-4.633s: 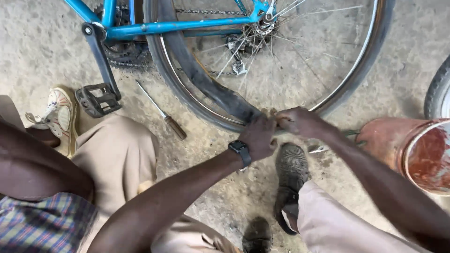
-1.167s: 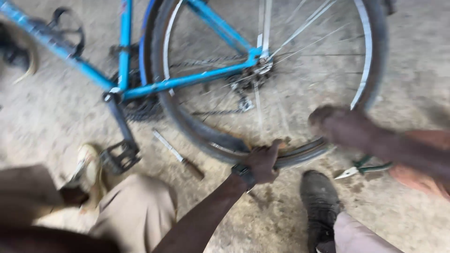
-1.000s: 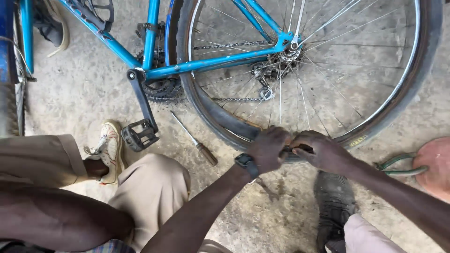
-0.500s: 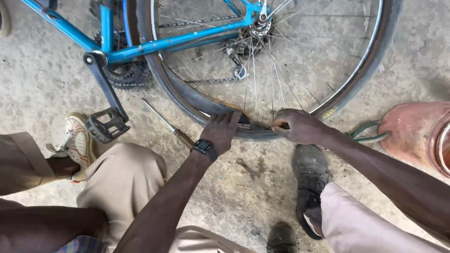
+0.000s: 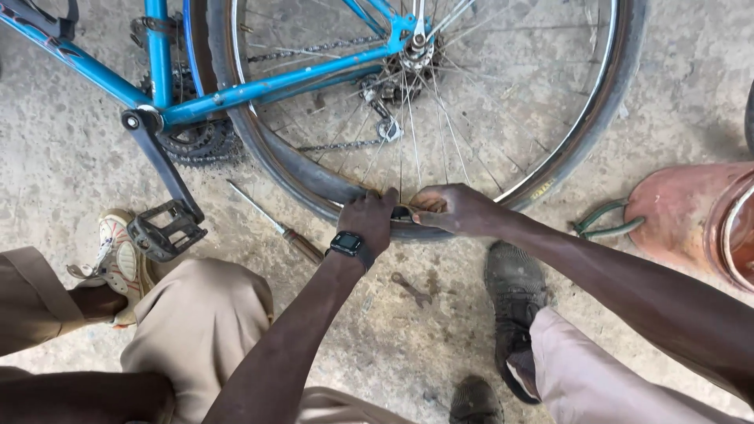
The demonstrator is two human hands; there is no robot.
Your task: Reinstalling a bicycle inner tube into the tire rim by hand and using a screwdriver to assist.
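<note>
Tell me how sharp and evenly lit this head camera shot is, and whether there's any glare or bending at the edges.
Head view: soft, even daylight, only faint shadows on the concrete floor; left hand and right hand on the tyre are sharp; mild glare on the wheel rim; wide-angle bending stretches the blue frame at the corner; no motion blur.

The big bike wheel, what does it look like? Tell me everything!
The wheel stands upright in a blue frame, with a dark, dusty tyre, a silvery rim and thin spokes fanning from the hub. A chain runs beside it. At its lowest edge, near the concrete floor, the left hand and right hand grip the tyre.
</note>
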